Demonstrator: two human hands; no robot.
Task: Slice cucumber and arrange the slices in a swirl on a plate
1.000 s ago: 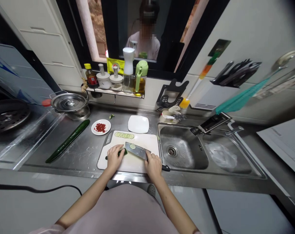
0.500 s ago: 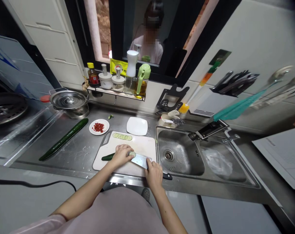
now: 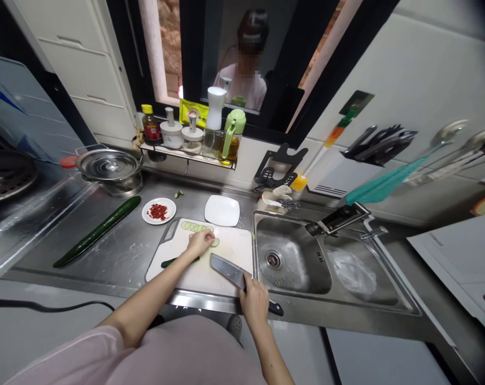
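The right hand (image 3: 253,300) is closed firmly around the black handle of a broad steel cleaver (image 3: 228,270). The blade points away from this grip, up and to the left, low over the white plastic cutting board (image 3: 236,251); I cannot tell whether its edge touches the board. The end of the handle sticks out behind the hand, over the front edge of the steel counter (image 3: 125,251). The left hand (image 3: 200,241) is beyond the tip of the blade and apart from it, with its fingers bent down to the board. Its fingertips are at a pale round cucumber slice (image 3: 215,242), but it cannot be seen whether they pinch the slice or only touch it. Just beyond this hand, a row of thin pale green cucumber slices (image 3: 193,226) lies overlapped along the far edge of the board. Below the left wrist, the dark green uncut cucumber piece (image 3: 170,262) lies on the board, free of both hands. Well to the left of the left hand a long whole dark green cucumber (image 3: 98,231) lies on the counter. Beyond the hand stand a small round white plate with chopped red chilli (image 3: 169,209) and a flat square white plate (image 3: 222,210). To the right of the right hand is the steel sink (image 3: 298,256).
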